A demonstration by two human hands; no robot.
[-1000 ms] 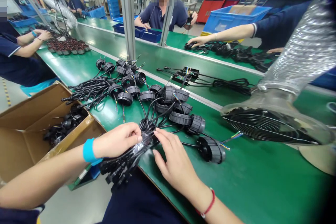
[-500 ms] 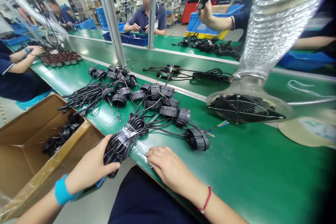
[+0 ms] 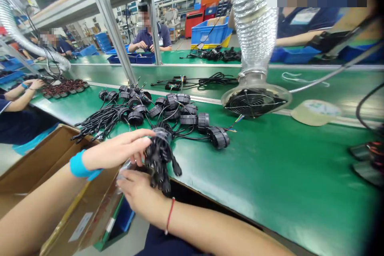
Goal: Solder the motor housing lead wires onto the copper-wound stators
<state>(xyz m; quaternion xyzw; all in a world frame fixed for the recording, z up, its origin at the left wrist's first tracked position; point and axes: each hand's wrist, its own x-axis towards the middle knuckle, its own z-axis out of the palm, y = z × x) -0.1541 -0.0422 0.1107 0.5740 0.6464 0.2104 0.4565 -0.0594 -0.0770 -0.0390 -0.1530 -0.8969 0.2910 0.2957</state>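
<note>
The green workbench (image 3: 270, 168) held black ring-shaped housings (image 3: 172, 101) and, at six o'clock from them, a black cable bundle (image 3: 159, 154) on its near edge.
The left hand (image 3: 118, 149), fingers loosely extended, touched the bundle's nine o'clock side (whether it gripped could not be told); the right hand (image 3: 142, 194), half-curled, had just crossed from four o'clock to about eight, pinching clear plastic film (image 3: 127, 165), so the wrapping had apparently gone further round.

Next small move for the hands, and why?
Probably have the right hand draw the film snugly around the bundle while the left hand steadies it: film bands the bundle, more film shows at the right hand's fingers, and the left hand is at the bundle.
</note>
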